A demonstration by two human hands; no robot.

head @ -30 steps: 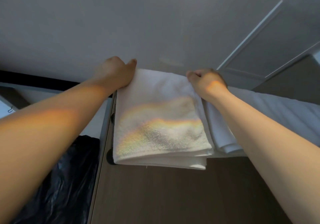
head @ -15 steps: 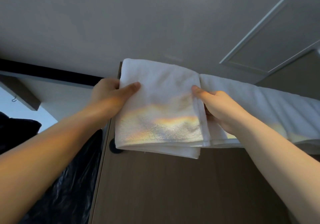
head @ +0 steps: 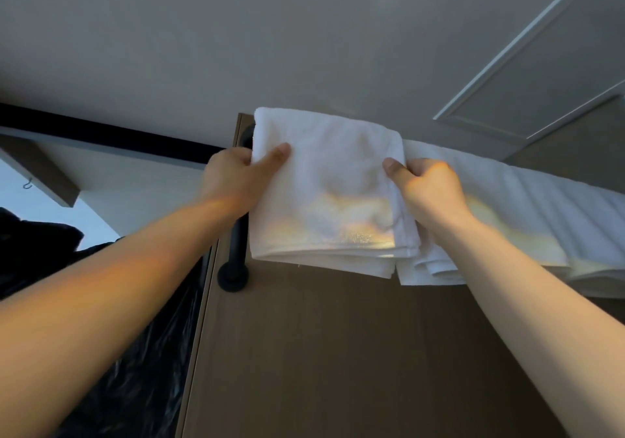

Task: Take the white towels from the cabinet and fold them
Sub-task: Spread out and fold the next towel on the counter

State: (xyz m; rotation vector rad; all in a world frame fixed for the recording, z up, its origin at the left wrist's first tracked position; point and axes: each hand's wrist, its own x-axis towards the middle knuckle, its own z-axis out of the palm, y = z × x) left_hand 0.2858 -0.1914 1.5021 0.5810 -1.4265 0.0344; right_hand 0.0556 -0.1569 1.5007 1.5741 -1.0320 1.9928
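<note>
Observed: the folded white towel (head: 324, 184) is held at the top front edge of the cabinet (head: 338, 353), its lower hem hanging down over the door just beside the black handle (head: 236, 245). The left hand (head: 233, 180) grips the towel's left edge and the right hand (head: 429, 190) its right edge. On each, the thumb lies across the front face, and the fingers go behind the cloth and are hidden. Change noted: one second ago both hands lay knuckles-up over the far edge of the towel; half a second ago they had moved to its sides; now the grip is closed and the towel stands steeper and further out from the stack. The remaining towels (head: 527, 214) lie touching it on the right, undisturbed. Whether the held towel has fully cleared the cabinet top cannot be told. Assessment: retrieval of the first towel is nearly complete, and folding has not begun. Risk: the right hand sits against the neighbouring stack and could drag its edge out. A black plastic bag (head: 135, 370) hangs at lower left.
</note>
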